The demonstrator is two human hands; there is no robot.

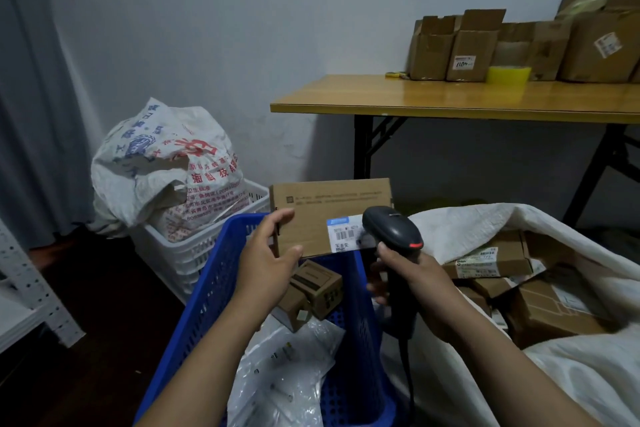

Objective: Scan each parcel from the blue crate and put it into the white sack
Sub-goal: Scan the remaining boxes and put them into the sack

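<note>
the left hand pinches the left edge of a flat brown cardboard parcel, thumb on the near face, holding it upright above the far end of the blue perforated plastic crate. the right hand is wrapped round the grip of a black corded handheld scanner, whose head sits just in front of the parcel's white barcode label and hides its right part. so close, the read may well fail. held by one edge only, the parcel could also swing or slip back onto the small brown box in the crate. the open white cloth sack lies to the right with brown parcels already inside, and the scanner cord could snag on its rim.
</note>
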